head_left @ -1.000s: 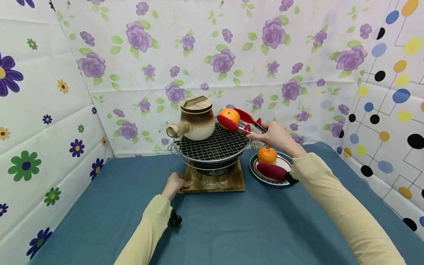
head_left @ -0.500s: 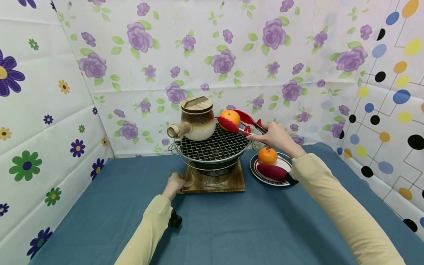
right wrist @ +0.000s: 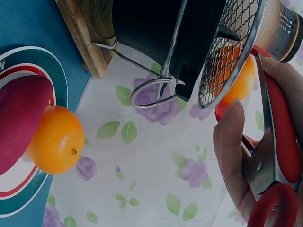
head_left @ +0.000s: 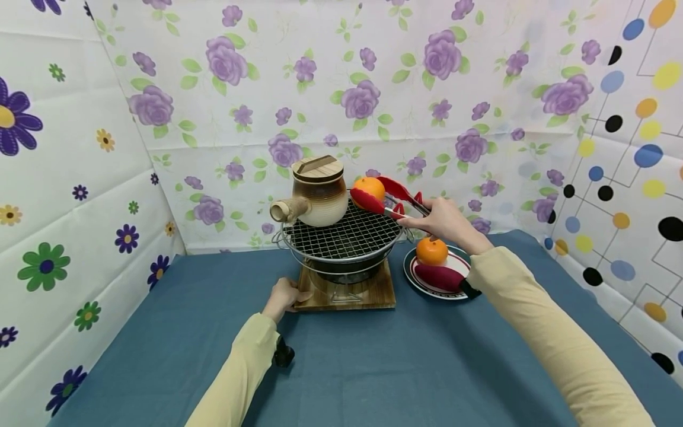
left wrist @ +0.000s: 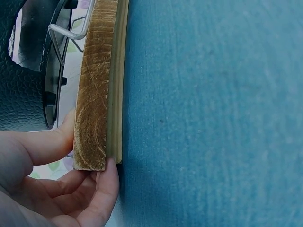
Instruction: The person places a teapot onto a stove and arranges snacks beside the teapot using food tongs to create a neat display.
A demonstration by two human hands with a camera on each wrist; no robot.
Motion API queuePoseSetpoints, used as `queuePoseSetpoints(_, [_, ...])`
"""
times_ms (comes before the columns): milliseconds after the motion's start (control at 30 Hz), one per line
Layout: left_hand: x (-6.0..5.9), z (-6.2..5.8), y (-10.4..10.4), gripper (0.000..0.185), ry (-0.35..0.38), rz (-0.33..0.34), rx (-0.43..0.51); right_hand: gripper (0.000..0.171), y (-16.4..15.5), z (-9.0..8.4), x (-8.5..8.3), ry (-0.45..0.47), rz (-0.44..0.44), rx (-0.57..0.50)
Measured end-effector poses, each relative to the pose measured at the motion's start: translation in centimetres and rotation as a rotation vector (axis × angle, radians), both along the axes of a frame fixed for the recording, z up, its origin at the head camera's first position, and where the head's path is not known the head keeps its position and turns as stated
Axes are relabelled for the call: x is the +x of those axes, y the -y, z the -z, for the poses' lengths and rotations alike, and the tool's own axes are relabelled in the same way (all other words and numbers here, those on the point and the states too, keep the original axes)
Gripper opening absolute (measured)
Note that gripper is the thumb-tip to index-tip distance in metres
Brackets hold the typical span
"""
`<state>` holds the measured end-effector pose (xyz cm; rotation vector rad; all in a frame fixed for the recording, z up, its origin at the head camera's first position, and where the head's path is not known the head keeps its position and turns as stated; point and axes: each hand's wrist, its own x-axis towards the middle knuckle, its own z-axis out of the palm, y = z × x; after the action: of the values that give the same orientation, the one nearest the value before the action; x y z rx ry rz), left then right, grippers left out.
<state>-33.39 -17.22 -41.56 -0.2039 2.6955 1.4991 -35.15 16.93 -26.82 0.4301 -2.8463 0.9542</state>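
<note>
My right hand (head_left: 445,224) grips a pair of tongs (right wrist: 281,127) with red tips and red-and-metal handles. Between the tong tips is an orange (head_left: 369,190), at the back right of the round wire grill mesh (head_left: 352,234); I cannot tell whether it touches the mesh. To its left on the mesh stands a clay pot (head_left: 325,204) with a wooden lid and a side handle. Below, a black stove (head_left: 347,270) rests on a wooden board (head_left: 368,293). My left hand (head_left: 283,296) pinches the board's front left corner, thumb on top and fingers underneath and beside it (left wrist: 61,189).
Right of the board, a green-rimmed plate (head_left: 413,283) carries another orange (head_left: 432,252) and a purple sweet potato (head_left: 439,277). Wire loop handles (right wrist: 151,94) stick out from the stove's sides. Blue cloth (head_left: 352,367) covers the table, with patterned sheets (head_left: 245,178) behind and at both sides.
</note>
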Motion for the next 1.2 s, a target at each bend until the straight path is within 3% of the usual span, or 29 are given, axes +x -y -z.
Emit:
queuePoseSetpoints(133, [0.2, -0.3, 0.0, 0.031, 0.001, 0.008, -0.01, 0.058, 0.0, 0.0, 0.0, 0.003, 0.01, -0.005])
queuePoseSetpoints(300, [-0.3, 0.2, 0.1, 0.024, 0.004, 0.002, 0.004, 0.06, -0.1, -0.1, 0.3, 0.0, 0.026, -0.009])
queuePoseSetpoints(400, [-0.9, 1.0, 0.5, 0.043, -0.013, 0.032, 0.023, 0.061, -0.4, -0.1, 0.4, -0.017, 0.04, -0.009])
queuePoseSetpoints(533, [-0.9, 1.0, 0.5, 0.05, -0.012, 0.033, 0.022, 0.063, -0.7, -0.2, 0.5, -0.042, 0.056, -0.02])
queuePoseSetpoints(633, [-0.3, 0.3, 0.1, 0.05, -0.002, 0.007, 0.014, 0.064, -1.0, -0.2, 0.7, -0.047, 0.064, -0.042])
queuePoseSetpoints(800, [0.3, -0.1, -0.1, 0.053, -0.029, 0.025, 0.007, 0.076, -1.5, -0.3, 0.9, -0.065, 0.08, -0.046])
queuePoseSetpoints(1000, [0.2, 0.0, -0.2, 0.049, -0.028, 0.018, 0.005, 0.09, -2.2, -0.4, 1.2, -0.075, 0.117, -0.057])
queuePoseSetpoints(1200, [0.0, 0.2, 0.0, 0.046, -0.024, 0.016, 0.011, 0.088, -3.2, -0.2, 1.5, -0.098, 0.136, -0.098])
